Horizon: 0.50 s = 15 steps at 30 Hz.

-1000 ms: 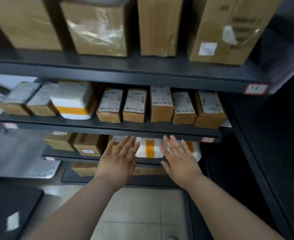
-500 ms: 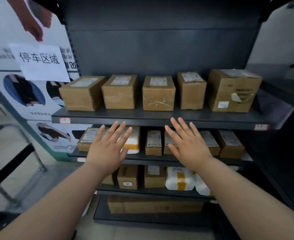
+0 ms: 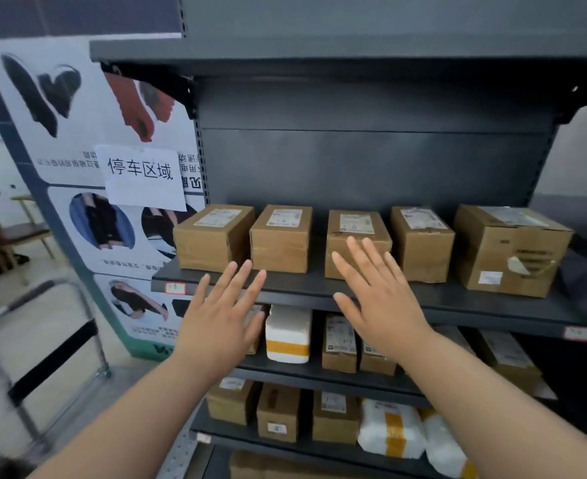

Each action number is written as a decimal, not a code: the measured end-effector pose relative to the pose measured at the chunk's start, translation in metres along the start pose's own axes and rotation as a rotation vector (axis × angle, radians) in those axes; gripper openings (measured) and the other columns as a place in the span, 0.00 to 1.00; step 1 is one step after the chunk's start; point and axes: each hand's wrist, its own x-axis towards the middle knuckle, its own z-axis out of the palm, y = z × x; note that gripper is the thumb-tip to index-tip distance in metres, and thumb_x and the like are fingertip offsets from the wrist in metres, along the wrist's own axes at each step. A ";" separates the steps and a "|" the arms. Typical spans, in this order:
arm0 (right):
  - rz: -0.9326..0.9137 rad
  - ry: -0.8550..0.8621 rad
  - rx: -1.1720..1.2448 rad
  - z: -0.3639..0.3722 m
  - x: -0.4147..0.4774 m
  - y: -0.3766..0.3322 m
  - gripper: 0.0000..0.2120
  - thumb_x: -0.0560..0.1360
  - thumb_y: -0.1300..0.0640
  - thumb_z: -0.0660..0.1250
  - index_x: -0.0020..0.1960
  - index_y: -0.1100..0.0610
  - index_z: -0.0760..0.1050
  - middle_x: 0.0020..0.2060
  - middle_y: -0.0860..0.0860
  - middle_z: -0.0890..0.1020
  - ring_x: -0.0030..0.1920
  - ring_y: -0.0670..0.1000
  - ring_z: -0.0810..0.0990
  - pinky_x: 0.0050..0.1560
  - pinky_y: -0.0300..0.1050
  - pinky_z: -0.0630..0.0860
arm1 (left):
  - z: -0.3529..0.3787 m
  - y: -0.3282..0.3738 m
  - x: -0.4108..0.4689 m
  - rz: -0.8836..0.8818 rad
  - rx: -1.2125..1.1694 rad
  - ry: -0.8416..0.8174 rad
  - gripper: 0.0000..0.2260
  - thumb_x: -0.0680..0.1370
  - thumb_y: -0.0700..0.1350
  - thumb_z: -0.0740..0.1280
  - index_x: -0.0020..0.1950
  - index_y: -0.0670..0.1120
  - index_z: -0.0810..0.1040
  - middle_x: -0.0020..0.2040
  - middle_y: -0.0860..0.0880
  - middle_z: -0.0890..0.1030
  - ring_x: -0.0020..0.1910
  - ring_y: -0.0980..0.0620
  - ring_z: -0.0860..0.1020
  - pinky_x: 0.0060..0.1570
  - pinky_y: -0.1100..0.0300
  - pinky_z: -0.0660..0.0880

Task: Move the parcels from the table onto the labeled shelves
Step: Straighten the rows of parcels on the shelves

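The right side of the dark metal shelving unit [image 3: 371, 160] is running out of the picture. The bottom border is cutting off the lowest level, so only a strip of brown cardboard is showing there. The small red-edged shelf labels [image 3: 175, 288] are blurring and their marks are not legible.

The right hand [image 3: 378, 299] is covering the lower front of the middle box [image 3: 354, 229]; whether its fingers [image 3: 358, 259] are touching the cardboard I cannot tell. The left hand [image 3: 221, 316] is hovering in front of the shelf lip, hiding part of a carton on the level below. Both hands are lying flat, fingers spread wide and straight, holding nothing.

The parcels are sitting on the shelves. Five rectangular cardboard boxes [image 3: 281, 238], taped and bearing white printed slips, are standing in a row on the upper shelf [image 3: 433, 297], and the rightmost one is the largest. Below, a white foam box [image 3: 288, 335] banded in orange tape is standing among smaller cartons. Lower down, soft white padded bundles [image 3: 392, 428] with orange tape are bulging. At left a glossy poster [image 3: 60, 160] is carrying a paper sign [image 3: 143, 178].
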 end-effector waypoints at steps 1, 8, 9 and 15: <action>-0.015 -0.009 0.022 0.004 0.006 -0.006 0.29 0.77 0.40 0.42 0.77 0.49 0.48 0.77 0.50 0.48 0.77 0.51 0.44 0.75 0.52 0.44 | 0.008 -0.001 0.001 -0.003 0.001 -0.008 0.29 0.75 0.62 0.34 0.75 0.56 0.38 0.77 0.52 0.42 0.76 0.52 0.41 0.74 0.48 0.41; -0.079 -0.022 0.134 0.029 0.075 -0.011 0.27 0.76 0.38 0.37 0.73 0.42 0.35 0.74 0.44 0.34 0.75 0.47 0.31 0.74 0.50 0.35 | 0.045 -0.028 0.047 -0.054 0.054 -0.096 0.27 0.78 0.61 0.48 0.76 0.55 0.53 0.76 0.50 0.57 0.75 0.49 0.56 0.74 0.47 0.51; -0.070 -0.030 0.152 0.032 0.086 -0.009 0.26 0.78 0.38 0.39 0.72 0.40 0.33 0.73 0.43 0.32 0.74 0.47 0.28 0.74 0.50 0.34 | 0.051 -0.033 0.057 -0.067 0.065 -0.086 0.27 0.78 0.61 0.47 0.77 0.55 0.51 0.77 0.51 0.55 0.76 0.50 0.53 0.74 0.48 0.48; -0.115 -0.047 0.208 0.060 0.150 -0.007 0.28 0.74 0.36 0.34 0.71 0.38 0.28 0.73 0.41 0.30 0.70 0.42 0.22 0.68 0.43 0.27 | 0.072 -0.060 0.090 -0.091 0.082 -0.040 0.27 0.78 0.60 0.51 0.76 0.54 0.56 0.76 0.49 0.60 0.76 0.49 0.55 0.70 0.46 0.52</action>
